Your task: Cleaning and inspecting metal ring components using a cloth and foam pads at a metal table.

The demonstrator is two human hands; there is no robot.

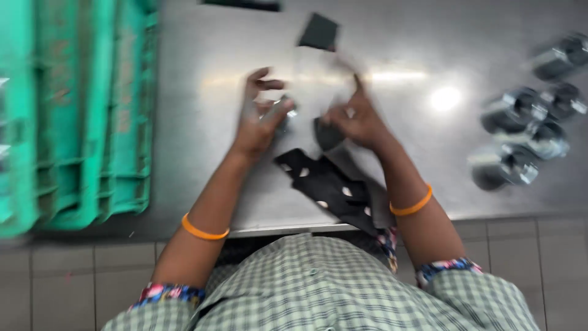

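The picture is motion-blurred. My left hand [258, 117] is curled around a small shiny metal part [283, 113] above the steel table [202, 55]. My right hand [354, 117] is close beside it, fingers closed on a small dark piece [327, 135]; what exactly it grips is too blurred to tell. A black cloth with light spots [327, 187] lies under my wrists and hangs toward the table's front edge. A dark square piece [318, 32] lies farther back on the table.
Stacked green plastic crates [73, 116] stand at the left. Several black and silver cylindrical parts [527, 132] lie in a group at the right. A tiled floor [73, 282] shows below the table edge.
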